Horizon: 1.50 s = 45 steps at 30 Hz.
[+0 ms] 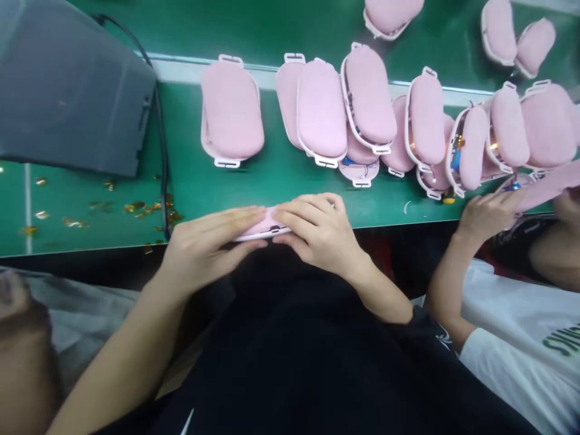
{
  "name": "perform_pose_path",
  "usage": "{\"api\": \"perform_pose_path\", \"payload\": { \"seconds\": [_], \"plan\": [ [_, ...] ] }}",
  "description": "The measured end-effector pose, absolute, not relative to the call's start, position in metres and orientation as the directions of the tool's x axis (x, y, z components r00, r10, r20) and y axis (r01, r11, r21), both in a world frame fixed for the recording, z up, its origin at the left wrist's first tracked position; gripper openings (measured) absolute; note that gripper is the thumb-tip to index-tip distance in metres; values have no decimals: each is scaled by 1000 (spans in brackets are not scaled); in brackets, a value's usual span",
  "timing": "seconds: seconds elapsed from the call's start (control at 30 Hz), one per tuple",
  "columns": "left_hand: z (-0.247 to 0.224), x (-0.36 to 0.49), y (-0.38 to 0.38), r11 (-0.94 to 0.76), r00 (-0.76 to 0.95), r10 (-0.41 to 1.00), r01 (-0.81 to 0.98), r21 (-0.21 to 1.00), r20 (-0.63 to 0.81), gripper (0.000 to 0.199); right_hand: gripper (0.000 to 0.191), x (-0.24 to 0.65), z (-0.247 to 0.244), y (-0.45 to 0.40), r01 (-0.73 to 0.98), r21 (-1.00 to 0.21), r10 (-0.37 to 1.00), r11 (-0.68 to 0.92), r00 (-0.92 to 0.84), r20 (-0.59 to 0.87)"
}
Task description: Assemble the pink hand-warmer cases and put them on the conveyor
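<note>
Between my two hands is a pink padded oval case (pixel 263 227) with a white rim, tilted edge-on at the front edge of the green table. My left hand (pixel 206 244) grips its left end, fingers over the top and thumb beneath. On the right end my right hand (pixel 317 229) is closed the same way. A small dark opening shows in the rim between the hands. Most of the case is hidden under my fingers. Beyond my hands a similar pink case (pixel 233 112), with white loops at its ends, lies flat.
Overlapping pink cases (pixel 321 112) fill the table's right side, several showing wires inside. A grey bin (pixel 67 90) and a black cable (pixel 161 139) stand left, near gold scraps (pixel 136 207). At right, a co-worker's hand (pixel 489 211) holds a pink piece. Another person sits left.
</note>
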<state>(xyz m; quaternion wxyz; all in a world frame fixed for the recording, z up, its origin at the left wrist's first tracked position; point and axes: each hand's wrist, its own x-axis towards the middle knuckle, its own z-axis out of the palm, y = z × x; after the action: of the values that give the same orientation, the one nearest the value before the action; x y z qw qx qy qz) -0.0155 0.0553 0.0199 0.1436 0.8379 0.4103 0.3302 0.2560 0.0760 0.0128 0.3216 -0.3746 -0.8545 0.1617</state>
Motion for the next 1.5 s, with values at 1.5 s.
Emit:
{"api": "perform_pose_path", "payload": {
  "seconds": [1.5],
  "plan": [
    [-29, 38, 73, -509, -240, 626, 596, 622, 742, 83, 50, 359, 96, 137, 623, -520, 666, 584, -2, 746]
  ]
}}
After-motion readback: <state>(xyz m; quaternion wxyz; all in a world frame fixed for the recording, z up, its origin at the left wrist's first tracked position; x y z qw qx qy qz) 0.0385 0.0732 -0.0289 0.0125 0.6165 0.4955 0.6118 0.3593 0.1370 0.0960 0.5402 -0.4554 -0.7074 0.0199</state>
